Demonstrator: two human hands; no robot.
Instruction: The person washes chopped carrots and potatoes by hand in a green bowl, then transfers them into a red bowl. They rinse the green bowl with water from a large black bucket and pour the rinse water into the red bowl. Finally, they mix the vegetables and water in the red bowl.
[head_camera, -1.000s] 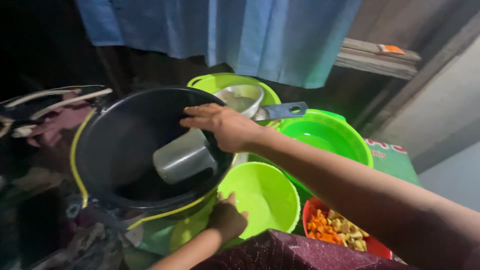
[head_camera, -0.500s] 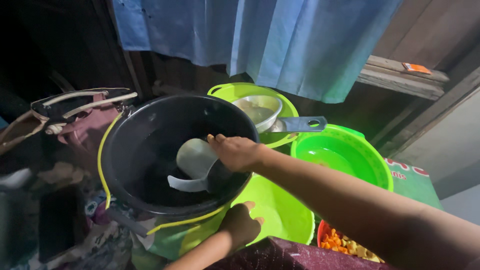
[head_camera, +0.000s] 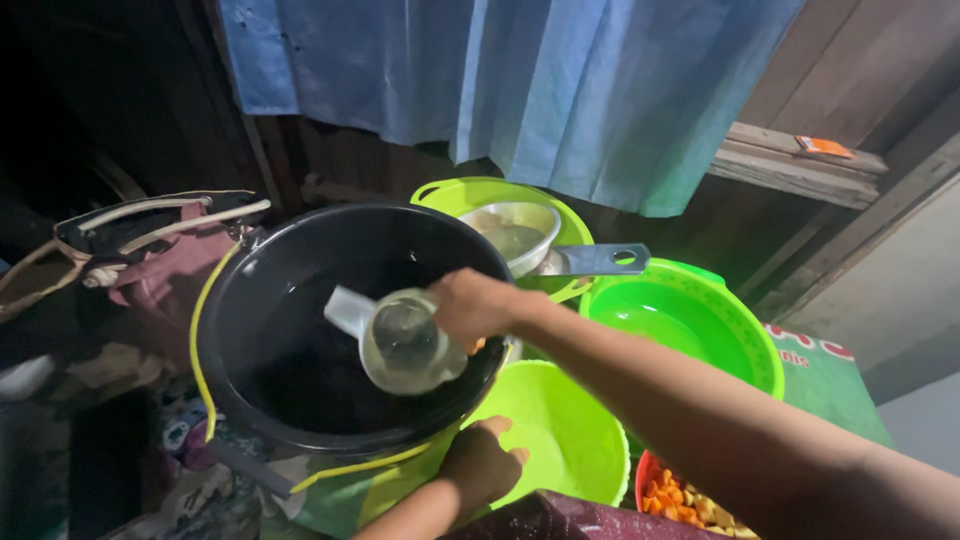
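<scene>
a home washing and food-prep corner, dim and makeshift. a black water bucket (head_camera: 300, 400) and bright green plastic basins (head_camera: 690, 310) crowd together below a blue cloth curtain (head_camera: 520, 80), against rough wooden boards (head_camera: 800, 165). a red bowl of chopped vegetables (head_camera: 680, 500) sits nearby.

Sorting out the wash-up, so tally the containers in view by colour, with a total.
Lime green basins: 3, one at the back, one at the right, one under the left hand
Black bucket: 1
Clear scoop in the right hand: 1
Metal pan: 1
Red bowl of chopped food: 1
Total: 7
</scene>
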